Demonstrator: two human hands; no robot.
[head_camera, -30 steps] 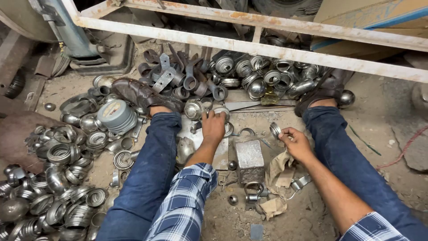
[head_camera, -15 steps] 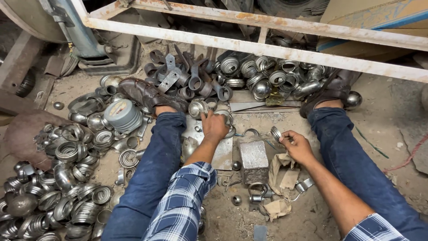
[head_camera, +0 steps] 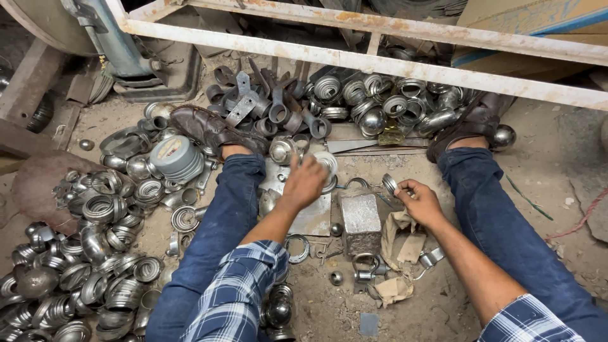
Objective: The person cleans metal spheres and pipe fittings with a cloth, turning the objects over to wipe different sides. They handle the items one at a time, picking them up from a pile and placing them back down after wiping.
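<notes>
Seated on the dirt floor (head_camera: 570, 164), legs in blue jeans stretched out, the person works between their knees. The left hand (head_camera: 305, 182) is out over a flat metal plate (head_camera: 313, 218), fingers loosely curled around a pale round ring (head_camera: 328, 163); motion blur hides how tight the grip is, so I cannot tell whether it is truly held. The right hand (head_camera: 418, 201) sits just right of a grey metal block (head_camera: 360, 221), thumb and forefinger pinching a small ribbed metal ring (head_camera: 389, 184) by its edge, the other fingers folded under. The block stands upright between the two hands, with a small steel ball (head_camera: 336, 229) just beside its left face.

Crumpled brown paper (head_camera: 400, 237) lies under the right wrist. Beyond the hands, a heap of wrench-like forgings (head_camera: 266, 107) and shiny rings spreads under a rusty white frame bar (head_camera: 380, 63). Out left, a big pile of stamped metal rings (head_camera: 95, 253) covers the floor beside the left leg, with a stack of grey discs (head_camera: 174, 157) near the brown shoe (head_camera: 209, 130). A steel ball (head_camera: 505, 137) rests by the other shoe.
</notes>
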